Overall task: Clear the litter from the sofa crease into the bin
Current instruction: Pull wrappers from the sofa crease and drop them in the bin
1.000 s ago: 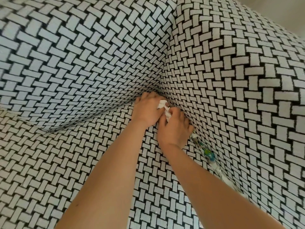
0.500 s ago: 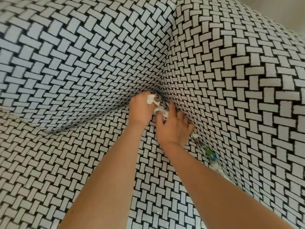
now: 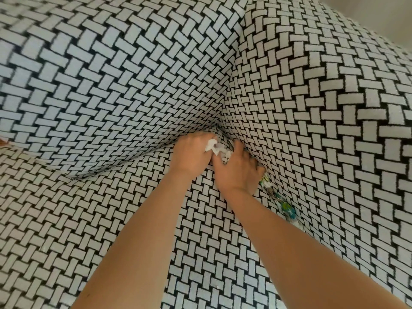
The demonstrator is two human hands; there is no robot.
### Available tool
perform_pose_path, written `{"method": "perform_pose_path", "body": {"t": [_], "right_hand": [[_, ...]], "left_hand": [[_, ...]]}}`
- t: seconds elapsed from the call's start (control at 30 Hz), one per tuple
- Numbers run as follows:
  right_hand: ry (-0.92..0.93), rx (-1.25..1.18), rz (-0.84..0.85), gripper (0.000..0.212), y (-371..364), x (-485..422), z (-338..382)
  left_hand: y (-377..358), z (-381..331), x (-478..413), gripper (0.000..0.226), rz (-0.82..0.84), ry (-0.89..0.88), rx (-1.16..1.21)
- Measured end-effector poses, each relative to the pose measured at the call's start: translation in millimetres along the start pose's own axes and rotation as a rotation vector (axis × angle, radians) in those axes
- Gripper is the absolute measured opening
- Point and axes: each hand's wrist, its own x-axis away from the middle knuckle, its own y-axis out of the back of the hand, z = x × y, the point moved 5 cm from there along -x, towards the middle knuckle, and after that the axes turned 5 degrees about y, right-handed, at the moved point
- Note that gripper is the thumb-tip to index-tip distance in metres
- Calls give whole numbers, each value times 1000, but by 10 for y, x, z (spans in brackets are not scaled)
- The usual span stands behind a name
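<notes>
Along the crease (image 3: 223,134) between sofa seat (image 3: 200,253) and right-hand cushion (image 3: 334,152), a thin strip of coloured litter (image 3: 283,206) lies with its long axis running from near right towards the far corner, its far end just beside the right hand (image 3: 238,172). That hand's fingers (image 3: 254,165) are tucked into the crease, thumb against crumpled white paper (image 3: 213,147); whether it grips is unclear. Just beyond, the left hand (image 3: 191,155) clenches that paper.
</notes>
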Motion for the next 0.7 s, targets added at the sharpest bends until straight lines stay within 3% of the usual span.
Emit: {"method": "perform_pose_path", "body": {"t": [0.13, 0.37, 0.57, 0.7], "right_hand": [[-3, 8, 16, 56, 11, -42, 21], [-11, -68, -26, 33, 25, -37, 6], [8, -62, -56, 33, 35, -7, 11], [93, -133, -47, 32, 23, -19, 28]], "left_hand": [[8, 43, 24, 27, 78, -11, 21], [-6, 47, 17, 22, 126, 5, -13], [-25, 96, -8, 25, 92, 53, 37], [13, 131, -13, 11, 9, 111, 96]]}}
